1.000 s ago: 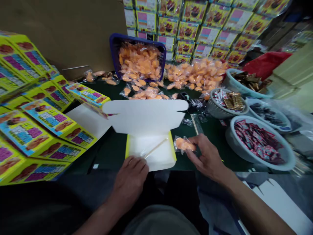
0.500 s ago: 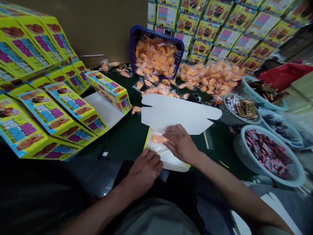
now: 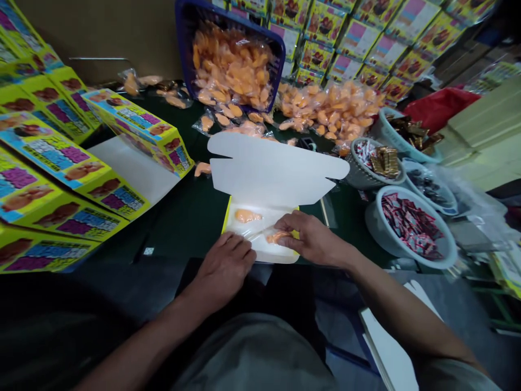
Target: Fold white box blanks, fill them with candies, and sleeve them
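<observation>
An open yellow-edged carton [image 3: 277, 171] with a white inside lies before me, its lid flap folded back. In it rests an orange drumstick-shaped piece [image 3: 248, 216] in clear wrap, toward the far left. My right hand [image 3: 313, 239] pinches a second wrapped orange piece [image 3: 278, 237] low in the carton's right half. My left hand [image 3: 228, 265] has its fingers curled over the carton's near left edge. Clear film stretches between the two hands; whether the left fingers also hold it is hidden.
A blue basket [image 3: 280, 60] of wrapped orange pieces is tipped at the back, with a loose heap [image 3: 334, 111] beside it. Printed yellow boxes [image 3: 77, 179] stand at left. Tubs of small packets, including a pale tub [image 3: 374, 222], sit at right.
My right hand has shifted to the right side of the carton with an orange piece, and a separate orange piece now shows at left. The camera view has also turned somewhat.
</observation>
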Demonstrator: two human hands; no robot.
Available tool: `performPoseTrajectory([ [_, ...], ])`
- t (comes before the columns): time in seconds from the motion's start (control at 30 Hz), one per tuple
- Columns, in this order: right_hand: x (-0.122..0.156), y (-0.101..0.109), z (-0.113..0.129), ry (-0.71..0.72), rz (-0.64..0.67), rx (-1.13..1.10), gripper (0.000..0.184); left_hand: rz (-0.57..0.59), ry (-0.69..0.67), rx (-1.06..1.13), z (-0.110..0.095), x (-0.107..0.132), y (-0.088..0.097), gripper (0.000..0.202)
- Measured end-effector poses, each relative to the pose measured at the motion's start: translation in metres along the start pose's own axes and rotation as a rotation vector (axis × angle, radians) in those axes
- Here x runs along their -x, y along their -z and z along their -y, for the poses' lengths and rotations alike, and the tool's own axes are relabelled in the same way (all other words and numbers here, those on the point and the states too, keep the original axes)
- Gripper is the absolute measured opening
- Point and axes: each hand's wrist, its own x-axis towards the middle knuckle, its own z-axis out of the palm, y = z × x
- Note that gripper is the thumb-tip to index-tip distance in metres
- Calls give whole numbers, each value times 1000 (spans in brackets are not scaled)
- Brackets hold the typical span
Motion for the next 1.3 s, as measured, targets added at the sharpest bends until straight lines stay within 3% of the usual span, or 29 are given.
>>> performPoseTrajectory([
  [0.1, -2, 0, 1, 31, 2, 6, 13, 9, 6, 9, -1, -1, 3, 10],
  [0.27, 5, 1, -5, 180, 51, 137, 37, 30, 9, 31, -1, -2, 5, 8],
  [0.43, 9, 0, -2, 178, -30, 168, 20, -3, -4, 21, 1, -3, 2, 12],
  [0.67, -10, -35, 1, 145, 144, 392, 19, -122, 3, -28, -3, 1, 0, 16],
  [0.77, -18, -43, 0, 157, 136, 424, 20, -196, 9, -76, -3, 5, -3, 36],
  [0.93, -15, -40, 1, 121, 98, 383, 12, -123, -87, -159, 0, 8, -11, 48],
  [1.1, -8, -35, 3, 122, 73, 414, 8, -113, -63, -174, 0, 8, -13, 44],
  [1.3, -26, -32, 3, 90, 81, 437, 9, -118, -36, -219, 5, 5, -8, 47],
])
